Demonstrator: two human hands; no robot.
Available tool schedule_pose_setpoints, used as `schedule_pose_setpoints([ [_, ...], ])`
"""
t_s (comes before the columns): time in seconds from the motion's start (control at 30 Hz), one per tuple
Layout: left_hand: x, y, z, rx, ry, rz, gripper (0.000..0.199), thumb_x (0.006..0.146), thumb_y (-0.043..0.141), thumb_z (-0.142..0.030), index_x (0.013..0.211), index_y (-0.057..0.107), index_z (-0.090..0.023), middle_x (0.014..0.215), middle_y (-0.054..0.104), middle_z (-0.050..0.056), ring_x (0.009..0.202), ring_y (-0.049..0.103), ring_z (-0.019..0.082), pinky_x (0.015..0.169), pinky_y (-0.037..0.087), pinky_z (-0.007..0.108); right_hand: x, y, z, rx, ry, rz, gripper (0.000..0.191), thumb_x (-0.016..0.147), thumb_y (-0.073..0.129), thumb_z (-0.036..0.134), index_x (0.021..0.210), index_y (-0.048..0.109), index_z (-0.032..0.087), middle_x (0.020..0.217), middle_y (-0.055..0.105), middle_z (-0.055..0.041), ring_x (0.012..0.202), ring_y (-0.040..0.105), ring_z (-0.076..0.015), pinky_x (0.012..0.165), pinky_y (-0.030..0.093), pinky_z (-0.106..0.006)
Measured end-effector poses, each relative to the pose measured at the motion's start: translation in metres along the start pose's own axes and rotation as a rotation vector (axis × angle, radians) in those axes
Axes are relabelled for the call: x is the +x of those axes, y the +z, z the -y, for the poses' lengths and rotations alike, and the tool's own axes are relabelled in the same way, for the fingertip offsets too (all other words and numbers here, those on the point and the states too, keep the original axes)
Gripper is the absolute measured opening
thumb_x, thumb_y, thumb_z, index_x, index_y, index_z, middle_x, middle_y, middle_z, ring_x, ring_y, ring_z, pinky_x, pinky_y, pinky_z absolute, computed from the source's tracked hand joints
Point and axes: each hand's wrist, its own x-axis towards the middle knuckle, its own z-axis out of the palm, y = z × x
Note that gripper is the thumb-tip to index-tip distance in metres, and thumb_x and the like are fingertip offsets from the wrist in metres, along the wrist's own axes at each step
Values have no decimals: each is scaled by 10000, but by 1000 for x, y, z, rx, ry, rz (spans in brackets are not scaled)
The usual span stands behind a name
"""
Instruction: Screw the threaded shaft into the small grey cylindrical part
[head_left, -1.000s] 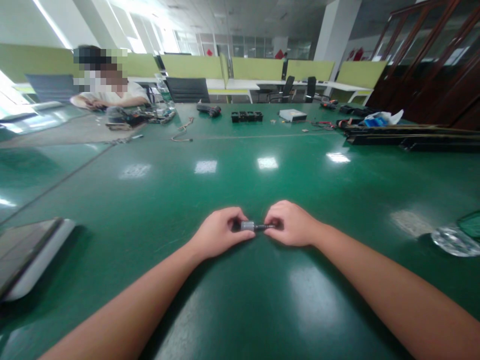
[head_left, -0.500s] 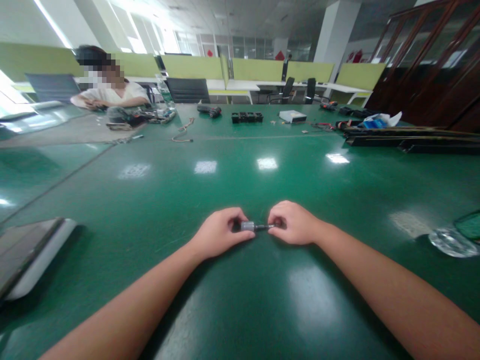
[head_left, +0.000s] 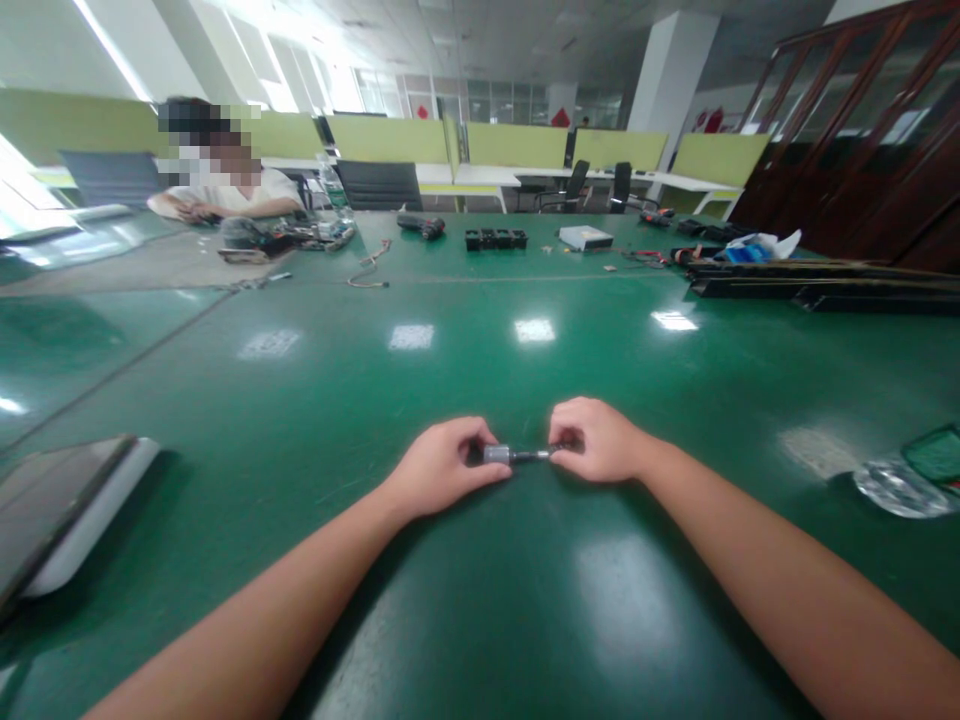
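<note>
Low over the green tabletop, my left hand (head_left: 435, 468) is closed around a small silver-grey cylinder (head_left: 497, 454), thumb on the near side and fingers behind it. From the cylinder's right end a thin dark shaft with a shiny tip (head_left: 534, 455) points to the right. My right hand (head_left: 600, 440) pinches at the far end of that shaft with thumb and curled fingers. What exactly lies between those fingertips is mostly hidden, and I cannot tell whether it is a separate piece.
A flat device (head_left: 67, 510) lies at the left edge. On the right stands a clear glass dish (head_left: 900, 488). Across the green table (head_left: 480, 350) are a power drill (head_left: 420, 226), black blocks (head_left: 496, 239), a silver box (head_left: 585, 238) and long black rails (head_left: 810, 285). A person (head_left: 225, 185) sits far left.
My right hand has shifted slightly to the right, away from the left hand, and more of the shaft's shiny end shows. The left hand has stayed nearly still on the cylinder.
</note>
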Motion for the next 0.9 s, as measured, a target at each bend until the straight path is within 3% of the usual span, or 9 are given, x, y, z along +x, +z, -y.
schedule_pose_setpoints([
  [0.3,0,-1,0,-1,0,10,349,765,742,-533,883,695,-208,672,585,-30,620,505,147,582,343,244,-1,2,-1,17,-11,19,89,710,724,166,718,636,175,654,576,27,630,519,-125,672,400,-261],
  [0.5,1,1,1,3,0,8,343,766,746,-521,888,696,-204,681,588,-34,620,501,141,585,340,242,3,12,7,20,-11,-17,61,785,725,223,824,716,177,750,672,-16,711,577,-152,760,430,-300],
  [0.6,1,1,2,2,13,5,321,768,750,-498,886,694,-204,681,585,-39,619,501,137,590,341,240,5,19,15,72,-14,-59,230,777,727,187,1007,733,187,868,715,-39,776,596,-161,792,440,-303],
  [0.73,1,1,2,-9,15,10,316,770,752,-492,881,688,-203,686,584,-41,622,500,135,588,340,238,5,23,19,312,144,-55,501,725,717,122,1218,665,194,875,724,7,526,422,-77,553,370,-226],
  [0.8,1,1,2,-9,11,7,326,767,754,-501,876,686,-201,692,586,-40,623,499,135,584,337,238,4,23,18,373,174,-51,538,720,712,125,1249,642,198,884,725,17,498,367,-67,514,337,-221],
  [0.9,1,2,3,-11,10,5,334,764,756,-509,879,688,-203,698,587,-40,626,498,134,583,334,240,4,22,15,346,134,-82,472,704,731,138,1170,673,188,914,724,-7,595,494,-95,586,399,-231],
])
